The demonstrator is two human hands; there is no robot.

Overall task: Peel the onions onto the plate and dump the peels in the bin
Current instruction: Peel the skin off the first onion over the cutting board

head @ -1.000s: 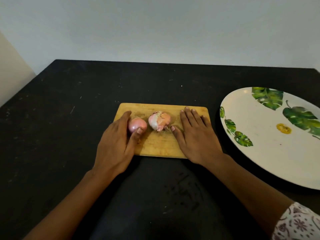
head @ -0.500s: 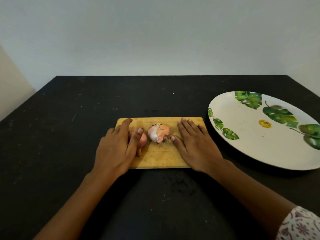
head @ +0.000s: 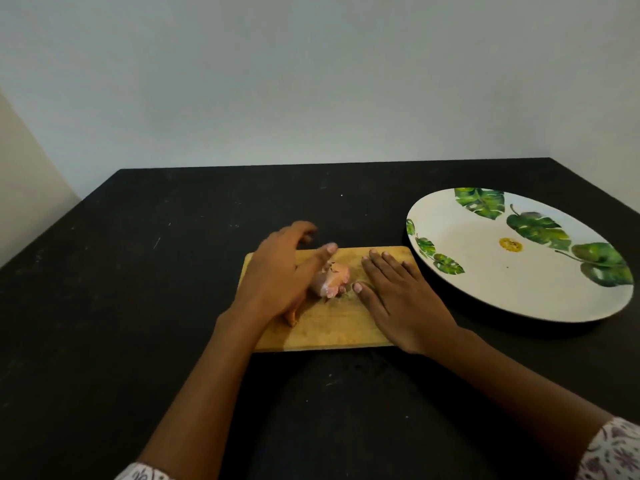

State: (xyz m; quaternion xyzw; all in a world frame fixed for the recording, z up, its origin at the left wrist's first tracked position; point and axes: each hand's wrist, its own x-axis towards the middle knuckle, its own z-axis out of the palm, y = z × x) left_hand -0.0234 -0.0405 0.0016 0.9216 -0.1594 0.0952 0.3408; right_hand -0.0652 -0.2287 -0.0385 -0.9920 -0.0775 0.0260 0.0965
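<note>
Our left hand (head: 277, 275) has risen and slid right, blurred over the cutting board's (head: 339, 327) left half, fingers spread, gripping nothing we can see, hiding the smaller onion. Our right hand (head: 401, 299) stays flat, empty, thumb beside the part-peeled onion (head: 332, 280) mid-board

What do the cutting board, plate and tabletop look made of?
Cutting board: likely wood or bamboo, matte tan with faint grain. Plate: smooth white with printed leaves, melamine or ceramic; cannot tell which. Tabletop: matte black, lightly speckled, perhaps stone or laminate.
</note>
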